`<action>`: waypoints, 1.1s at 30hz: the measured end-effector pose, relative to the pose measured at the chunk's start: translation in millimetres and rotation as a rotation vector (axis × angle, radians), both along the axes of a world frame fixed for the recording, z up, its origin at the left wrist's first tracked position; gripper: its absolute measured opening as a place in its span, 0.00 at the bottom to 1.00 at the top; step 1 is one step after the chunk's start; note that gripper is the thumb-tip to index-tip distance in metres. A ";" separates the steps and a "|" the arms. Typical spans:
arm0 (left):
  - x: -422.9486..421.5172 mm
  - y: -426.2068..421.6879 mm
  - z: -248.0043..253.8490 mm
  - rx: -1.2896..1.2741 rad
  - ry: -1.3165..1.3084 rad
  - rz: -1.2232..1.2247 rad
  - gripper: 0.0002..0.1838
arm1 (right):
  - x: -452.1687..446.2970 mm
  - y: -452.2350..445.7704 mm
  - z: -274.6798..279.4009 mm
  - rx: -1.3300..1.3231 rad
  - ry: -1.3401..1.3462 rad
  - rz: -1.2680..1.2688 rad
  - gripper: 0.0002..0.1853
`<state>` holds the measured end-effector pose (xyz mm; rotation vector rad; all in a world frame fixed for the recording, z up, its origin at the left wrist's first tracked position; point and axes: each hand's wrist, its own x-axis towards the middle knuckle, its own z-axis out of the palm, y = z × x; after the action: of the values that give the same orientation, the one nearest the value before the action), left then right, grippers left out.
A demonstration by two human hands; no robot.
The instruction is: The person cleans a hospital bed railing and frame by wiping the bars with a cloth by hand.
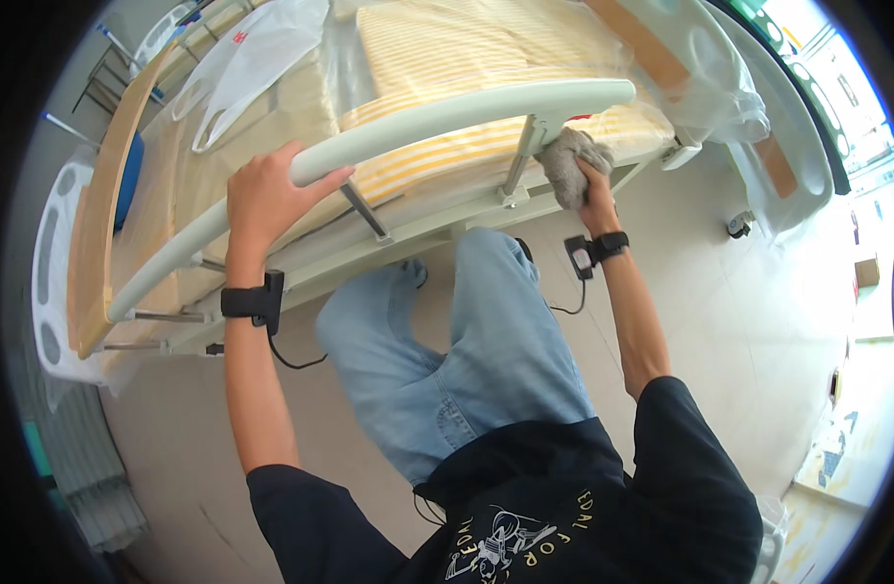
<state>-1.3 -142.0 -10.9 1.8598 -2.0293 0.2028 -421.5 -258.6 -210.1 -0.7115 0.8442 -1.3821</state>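
Note:
A pale, curved bed rail (pixel 423 115) runs along the near side of a bed. My left hand (pixel 272 198) is wrapped over the rail's left part, thumb lying along it to the right. In my right hand (pixel 597 202) is a grey cloth (pixel 567 167), bunched up and pressed against the rail's right-hand post (pixel 522 156). The cloth covers part of that post's upper end and some of my fingers. Metal posts join the rail to the bed frame (pixel 437 226) below.
Yellow-striped, plastic-wrapped bedding (pixel 486 49) covers the mattress. A white plastic bag (pixel 257 63) lies on it. The headboard or footboard (pixel 48 282) stands at the left; a plastic-wrapped board (pixel 778 161) is at the right. A caster (pixel 740 225) sits on the floor (pixel 700 321).

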 end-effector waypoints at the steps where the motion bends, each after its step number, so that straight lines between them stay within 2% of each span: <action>1: -0.3 -0.4 -0.2 0.013 -0.023 0.010 0.27 | -3.7 4.2 -6.9 -0.032 0.016 -0.038 0.23; 5: 0.9 0.0 -2.3 0.011 -0.044 0.018 0.27 | -4.6 33.0 37.8 0.002 -0.156 -0.073 0.24; 7: 1.1 0.1 -4.0 -0.003 -0.025 0.008 0.28 | 15.5 48.1 79.2 -0.255 0.245 -0.160 0.26; 8: 0.7 -0.2 -4.1 -0.021 -0.014 -0.003 0.28 | 23.5 51.4 90.1 -0.335 0.362 -0.196 0.30; 9: -0.6 -0.1 -3.4 -0.019 -0.008 -0.008 0.28 | 33.6 53.8 98.0 -0.333 0.368 -0.200 0.30; 11: -2.0 1.2 -1.4 -0.001 -0.032 0.020 0.28 | 58.2 54.4 107.1 -0.490 0.465 -0.257 0.43; 12: -1.7 1.0 -1.8 0.000 -0.031 0.020 0.28 | 71.3 51.9 102.8 -0.481 0.470 -0.304 0.51; 13: -1.0 0.7 -2.1 -0.001 -0.032 0.016 0.28 | 84.5 48.2 96.0 -0.481 0.470 -0.303 0.51; 15: -0.2 1.4 -1.8 -0.002 -0.037 0.011 0.28 | 107.6 37.8 76.1 -0.474 0.583 -0.533 0.52; 16: -1.1 1.7 -1.3 -0.002 -0.033 0.012 0.28 | 116.5 31.3 66.5 -0.322 0.501 -0.547 0.51; 19: 0.0 0.3 -3.6 -0.002 -0.025 0.010 0.28 | 118.0 18.9 47.3 -0.303 0.472 -0.471 0.46; 20: 1.7 0.1 -4.3 -0.007 -0.015 0.008 0.28 | 106.1 9.8 36.5 -0.346 0.560 -0.420 0.42; 22: 1.1 1.8 -2.1 0.007 -0.032 0.033 0.28 | 90.2 6.7 28.5 -0.348 0.562 -0.333 0.41; 25: -1.0 0.6 -3.1 -0.007 -0.037 0.028 0.28 | 73.6 14.1 29.0 -0.351 0.548 -0.216 0.36; 27: -2.0 1.5 -3.3 -0.037 -0.027 0.017 0.28 | 60.6 15.1 31.1 -0.159 0.563 0.072 0.31; 28: -1.8 2.4 -2.3 -0.023 -0.026 0.022 0.28 | 59.7 15.4 30.4 -0.141 0.538 0.090 0.27; 33: 0.9 2.3 -2.3 -0.022 -0.017 0.016 0.29 | 47.6 9.6 47.8 -0.182 0.367 0.228 0.26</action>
<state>-0.4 -139.7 -13.2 1.8675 -2.0158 0.2454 -373.9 -249.0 -162.3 -1.1910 0.8957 -1.1477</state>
